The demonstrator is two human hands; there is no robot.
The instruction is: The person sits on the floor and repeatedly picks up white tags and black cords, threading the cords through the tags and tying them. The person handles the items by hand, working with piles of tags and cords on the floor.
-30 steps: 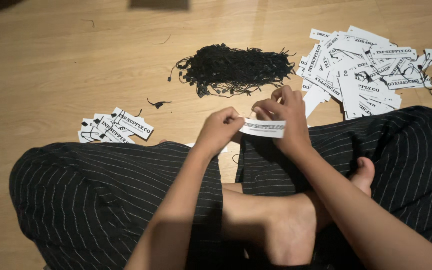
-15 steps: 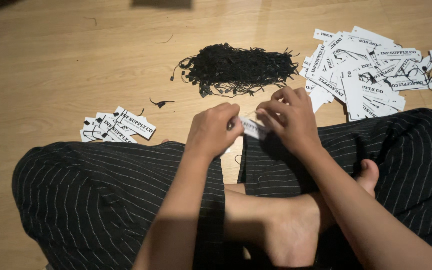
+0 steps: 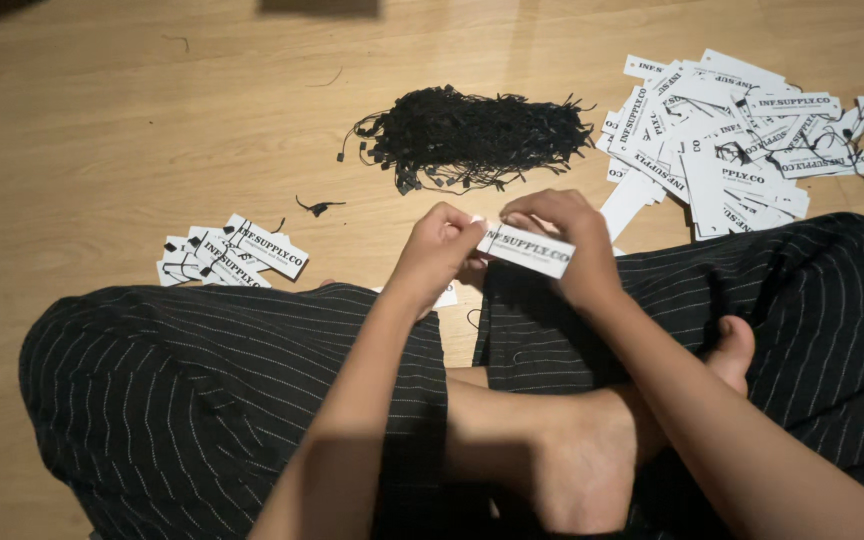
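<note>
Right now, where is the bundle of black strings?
In the head view, the bundle of black strings lies on the wooden floor, upper centre, left of the big tag pile.

white tags point(image 3: 732, 140) w/ black print, black string pile point(image 3: 472, 135), black pinstriped trousers point(image 3: 212, 400), light wood floor point(image 3: 102, 130)

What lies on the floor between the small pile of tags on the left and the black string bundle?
In the head view, only a stray black string piece on bare wooden floor, between small tag pile and string bundle.

Left hand point(image 3: 439, 250) and right hand point(image 3: 567, 240) pinching a white paper tag point(image 3: 529, 249) above crossed legs, black string bundle point(image 3: 472, 135) beyond, large tag pile point(image 3: 722, 140) right, small tag pile point(image 3: 232, 258) left, wooden floor point(image 3: 102, 120)
</note>
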